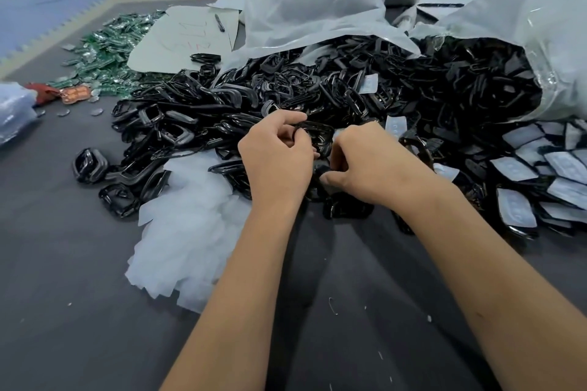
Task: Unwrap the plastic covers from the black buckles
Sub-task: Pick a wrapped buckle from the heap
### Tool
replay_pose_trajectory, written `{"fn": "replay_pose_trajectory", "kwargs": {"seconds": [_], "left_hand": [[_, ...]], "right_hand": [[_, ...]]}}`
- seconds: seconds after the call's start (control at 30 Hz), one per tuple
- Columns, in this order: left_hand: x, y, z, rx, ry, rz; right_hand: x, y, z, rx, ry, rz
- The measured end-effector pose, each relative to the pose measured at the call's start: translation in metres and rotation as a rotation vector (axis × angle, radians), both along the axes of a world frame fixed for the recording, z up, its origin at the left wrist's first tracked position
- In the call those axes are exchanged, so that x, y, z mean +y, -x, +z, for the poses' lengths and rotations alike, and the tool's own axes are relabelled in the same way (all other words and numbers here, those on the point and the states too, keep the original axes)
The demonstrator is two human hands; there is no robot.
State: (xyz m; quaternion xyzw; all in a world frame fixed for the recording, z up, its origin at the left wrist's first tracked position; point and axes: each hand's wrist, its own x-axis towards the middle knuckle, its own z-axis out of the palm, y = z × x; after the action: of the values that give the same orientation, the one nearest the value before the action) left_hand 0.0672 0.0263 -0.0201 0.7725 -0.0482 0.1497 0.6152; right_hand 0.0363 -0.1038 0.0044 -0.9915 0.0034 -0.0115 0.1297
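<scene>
Both hands meet over the near edge of the big heap of black buckles (317, 89) in the middle of the bench (63, 263). Between them sits one buckle (317, 133), a black loop lying with its long side roughly across, from one hand to the other. The left hand (276, 159) has its fingers curled round the loop's left end and top rim, pinching it. The right hand (365, 162) is curled too, thumb pressed down at the buckle's near right corner; it seems to be pinching the thin cover there, though the film itself is too hard to make out for me to be sure.

So the buckle lies between the two grips, just beyond the knuckles, each hand equally close. I would judge the peel has to run along that long side, the right hand drawing away while the left holds firm.

Stripped white covers (190, 232) lie heaped at the left forearm. Still-wrapped pieces (540, 181) spread toward the right edge.
</scene>
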Motion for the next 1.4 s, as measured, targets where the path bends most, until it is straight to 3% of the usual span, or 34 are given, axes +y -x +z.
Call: {"fn": "replay_pose_trajectory", "kwargs": {"seconds": [0.33, 0.67, 0.97, 1.23, 1.4], "left_hand": [[0.002, 0.02, 0.0, -0.026, -0.007, -0.003], [0.017, 0.039, -0.015, -0.12, -0.081, 0.121], [-0.002, 0.023, -0.014, -0.21, -0.041, 0.05], [-0.002, 0.021, -0.016, -0.11, -0.014, -0.009], [-0.004, 0.019, -0.016, -0.023, 0.024, -0.093]], "right_hand": [[-0.017, 0.022, 0.004, -0.046, 0.102, 0.05], [-0.018, 0.042, -0.016, -0.154, -0.01, -0.058], [-0.011, 0.046, -0.032, -0.379, -0.007, -0.045], [-0.009, 0.037, -0.039, -0.638, -0.329, -0.068], [-0.006, 0.036, -0.039, -0.699, -0.405, -0.06]]}}
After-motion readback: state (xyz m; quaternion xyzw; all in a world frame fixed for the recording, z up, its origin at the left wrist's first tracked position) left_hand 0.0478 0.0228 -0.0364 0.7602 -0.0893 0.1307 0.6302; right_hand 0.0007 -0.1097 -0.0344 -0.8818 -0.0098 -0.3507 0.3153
